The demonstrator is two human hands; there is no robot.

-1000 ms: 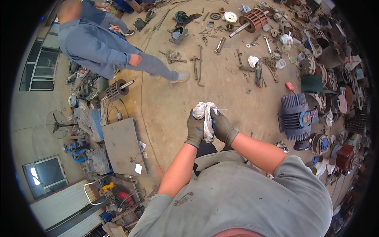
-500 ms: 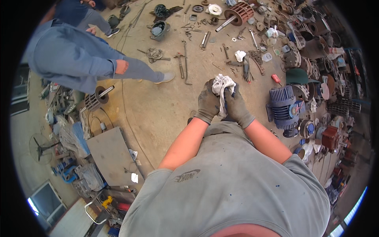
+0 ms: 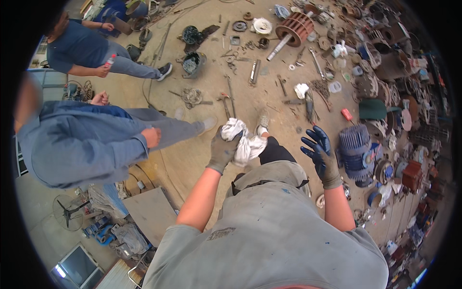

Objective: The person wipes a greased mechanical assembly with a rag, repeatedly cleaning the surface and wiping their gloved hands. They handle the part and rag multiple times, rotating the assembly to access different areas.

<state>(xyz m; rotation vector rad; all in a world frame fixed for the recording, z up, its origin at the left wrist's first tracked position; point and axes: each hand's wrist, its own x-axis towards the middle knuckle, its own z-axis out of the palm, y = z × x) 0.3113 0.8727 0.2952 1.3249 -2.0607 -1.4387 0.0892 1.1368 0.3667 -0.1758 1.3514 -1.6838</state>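
Note:
My left hand point(image 3: 223, 150), in a grey work glove, is closed on a crumpled white rag point(image 3: 244, 147) in front of my waist. Loose folds of the cloth hang out to its right. Off to the right, my right hand point(image 3: 321, 155) is raised with its fingers spread and nothing in it; the glove's palm and fingers are dark blue. Just past that hand lies a blue finned electric motor point(image 3: 357, 153), not touched by it. A hammer point(image 3: 224, 105) lies on the floor beyond the rag.
A person in blue point(image 3: 91, 137) stands close on my left, another person point(image 3: 89, 48) behind them holding a bottle. Ahead on the floor point(image 3: 269, 103) lie an angle grinder point(image 3: 309, 105), a rusty rotor point(image 3: 294, 29) and buckets point(image 3: 193, 63). Motor parts crowd the right side.
My hands have parted: the left moved left with the rag, the right let go and swung out right, opening. My view shifted, and one of my feet now shows ahead.

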